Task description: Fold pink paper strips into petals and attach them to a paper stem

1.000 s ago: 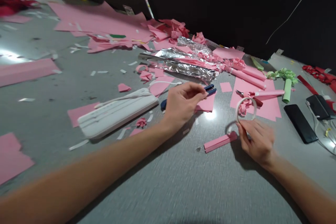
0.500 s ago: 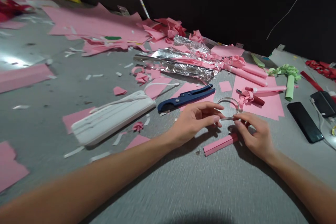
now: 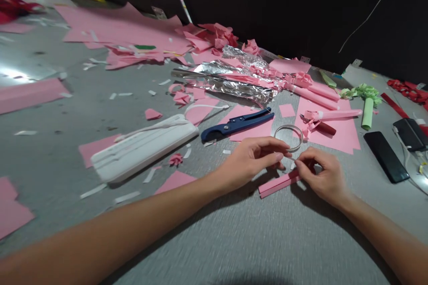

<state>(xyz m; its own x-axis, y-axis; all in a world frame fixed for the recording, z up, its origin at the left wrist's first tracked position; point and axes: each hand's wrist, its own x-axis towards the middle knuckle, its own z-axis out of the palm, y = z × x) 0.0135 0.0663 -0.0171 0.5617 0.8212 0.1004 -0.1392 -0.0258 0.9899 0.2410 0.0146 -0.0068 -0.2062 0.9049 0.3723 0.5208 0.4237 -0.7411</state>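
My left hand (image 3: 262, 156) is closed in a pinch at one end of a narrow, pale strip (image 3: 289, 157). The strip's other end is between the thumb and forefinger of my right hand (image 3: 321, 171), closed as well. Just beyond the fingertips is a thin pale ring (image 3: 288, 137) that looks like a nearly used-up tape roll; whether the strip joins it I cannot tell. Below my hands lies a folded pink paper strip (image 3: 279, 184), its right end by my right fingers. A small white scrap (image 3: 293, 166) shows between the hands.
Left of my hands lie blue-handled cutters (image 3: 237, 124) and a white oblong case (image 3: 143, 149). Pink paper (image 3: 123, 26), crinkled silver foil (image 3: 234, 82) and rolled pink paper (image 3: 312, 95) spread behind. A green paper roll (image 3: 368, 113) and a black phone (image 3: 386, 156) are at right.
My fingers have come away from the ring's near edge and moved slightly toward me. A thin strip now shows stretched between my two hands.
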